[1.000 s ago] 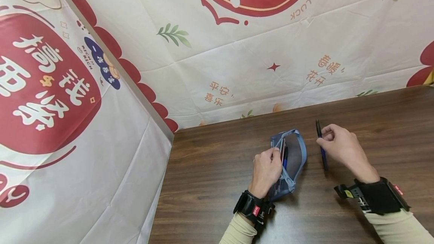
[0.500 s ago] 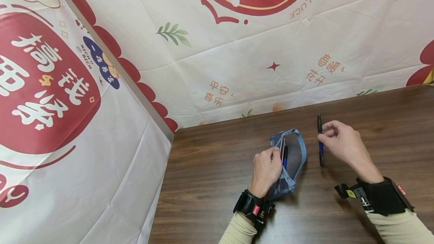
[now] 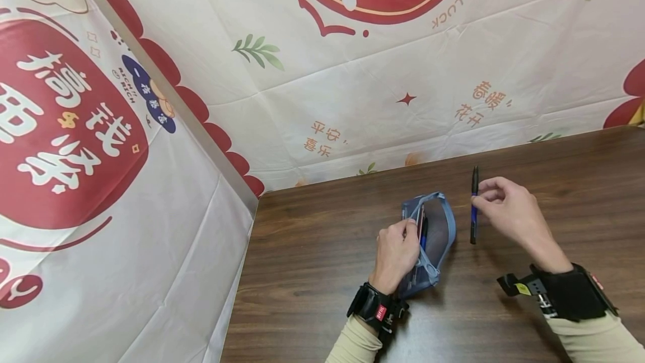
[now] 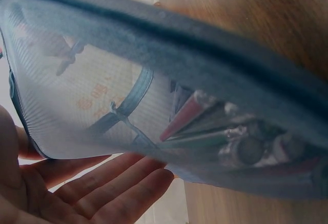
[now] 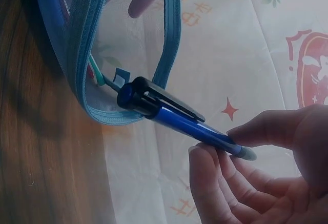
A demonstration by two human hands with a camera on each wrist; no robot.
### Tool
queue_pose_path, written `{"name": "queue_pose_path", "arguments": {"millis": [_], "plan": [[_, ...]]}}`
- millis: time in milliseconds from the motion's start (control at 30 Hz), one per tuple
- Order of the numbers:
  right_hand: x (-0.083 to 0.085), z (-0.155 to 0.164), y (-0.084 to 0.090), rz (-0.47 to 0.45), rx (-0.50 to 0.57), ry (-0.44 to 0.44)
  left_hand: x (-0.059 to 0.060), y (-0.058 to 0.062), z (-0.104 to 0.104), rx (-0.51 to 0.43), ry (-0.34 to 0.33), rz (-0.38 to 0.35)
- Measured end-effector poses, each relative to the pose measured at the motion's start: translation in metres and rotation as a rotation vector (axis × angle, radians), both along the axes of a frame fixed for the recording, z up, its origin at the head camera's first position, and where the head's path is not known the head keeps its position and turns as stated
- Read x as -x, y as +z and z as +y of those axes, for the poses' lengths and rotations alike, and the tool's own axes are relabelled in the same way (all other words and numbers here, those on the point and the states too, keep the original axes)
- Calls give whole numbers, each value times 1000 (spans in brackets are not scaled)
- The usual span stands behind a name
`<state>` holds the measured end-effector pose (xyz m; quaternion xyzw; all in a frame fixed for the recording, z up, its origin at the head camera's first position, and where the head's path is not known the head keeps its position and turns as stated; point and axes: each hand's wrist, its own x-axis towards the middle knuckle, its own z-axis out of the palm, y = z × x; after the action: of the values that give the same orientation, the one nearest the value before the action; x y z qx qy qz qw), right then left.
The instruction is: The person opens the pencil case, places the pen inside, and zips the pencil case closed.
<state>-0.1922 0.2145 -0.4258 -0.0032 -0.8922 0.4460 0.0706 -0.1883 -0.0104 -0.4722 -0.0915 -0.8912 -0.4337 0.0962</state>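
A blue mesh pencil case (image 3: pixel 450 229) with its zip undone is held by my left hand (image 3: pixel 396 254) at its left edge, the thumb over the rim. Through the mesh in the left wrist view, several pens (image 4: pixel 180 115) lie inside the case. To the right of it, my right hand (image 3: pixel 514 214) pinches a blue and black pen (image 3: pixel 474 212) between thumb and fingertips. In the right wrist view, the clip end of this pen (image 5: pixel 177 122) points toward the case and overlaps its opening rim. The pen is apart from the case in the head view.
The case is over a brown wood-grain table (image 3: pixel 312 251). A white printed cloth (image 3: pixel 363 94) rises along the table's back edge, and another printed cloth panel (image 3: pixel 171 228) stands at the left. Black straps with cameras (image 3: pixel 566 293) circle both wrists.
The pen has swung from a slant to nearly straight up and down in the head view, and moved up slightly with my right hand. My left hand and the case have stayed put.
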Motion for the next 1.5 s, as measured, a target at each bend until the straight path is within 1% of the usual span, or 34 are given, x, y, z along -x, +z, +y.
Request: {"name": "queue_pose_path", "arguments": {"millis": [267, 533, 667, 867, 1033, 1200, 1500], "plan": [[-2, 0, 2, 36, 34, -19, 0, 2, 1, 6, -3, 6], [-5, -4, 6, 51, 72, 2, -1, 3, 2, 3, 4, 8], [-6, -6, 6, 45, 88, 24, -1, 3, 2, -11, -5, 13], [-6, -14, 5, 13, 135, 82, -1, 3, 1, -21, -12, 14], [-6, -24, 1, -24, 192, 140, -3, 3, 0, -32, -20, -16], [-7, -30, -1, -44, 212, 164, -4, 2, 0, -42, -18, -33], [-9, -38, -3, -104, 259, 192, -4, 1, 2, -26, 0, -20]]}}
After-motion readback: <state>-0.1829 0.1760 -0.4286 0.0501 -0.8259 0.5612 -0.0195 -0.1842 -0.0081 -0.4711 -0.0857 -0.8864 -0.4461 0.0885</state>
